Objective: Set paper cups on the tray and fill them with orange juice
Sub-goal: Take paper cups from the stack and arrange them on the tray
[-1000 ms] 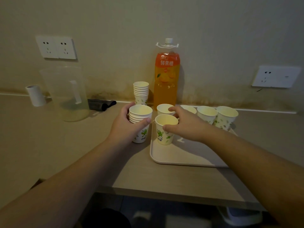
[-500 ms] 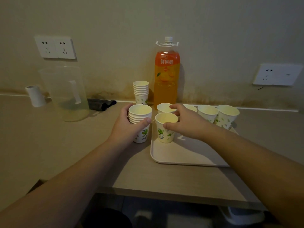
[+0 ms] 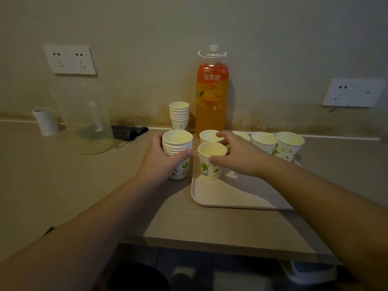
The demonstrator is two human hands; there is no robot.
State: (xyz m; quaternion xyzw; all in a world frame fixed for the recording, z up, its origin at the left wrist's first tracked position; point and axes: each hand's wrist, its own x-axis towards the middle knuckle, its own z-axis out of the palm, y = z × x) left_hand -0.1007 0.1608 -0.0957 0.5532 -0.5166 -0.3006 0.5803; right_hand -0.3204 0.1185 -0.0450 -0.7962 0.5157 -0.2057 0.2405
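My left hand (image 3: 161,158) grips a stack of paper cups (image 3: 177,143) standing on the counter just left of the pale tray (image 3: 231,198). A single paper cup (image 3: 211,162) with a green print stands at the tray's front-left corner. My right hand (image 3: 237,156) holds it, thumb on its near side and fingers behind its rim. Several more empty cups (image 3: 264,141) line the tray's back edge, one partly hidden by my right hand. The orange juice bottle (image 3: 212,91) stands capped against the wall behind the tray.
A second stack of cups (image 3: 179,115) stands by the bottle. At the left are a clear plastic jug (image 3: 84,118), a small white roll (image 3: 45,121) and a dark cloth (image 3: 130,131). The counter's front edge (image 3: 210,246) runs below my forearms.
My right hand's fingers have spread a little over the cups at the back. The front cup and the stack in my left hand stay where they were.
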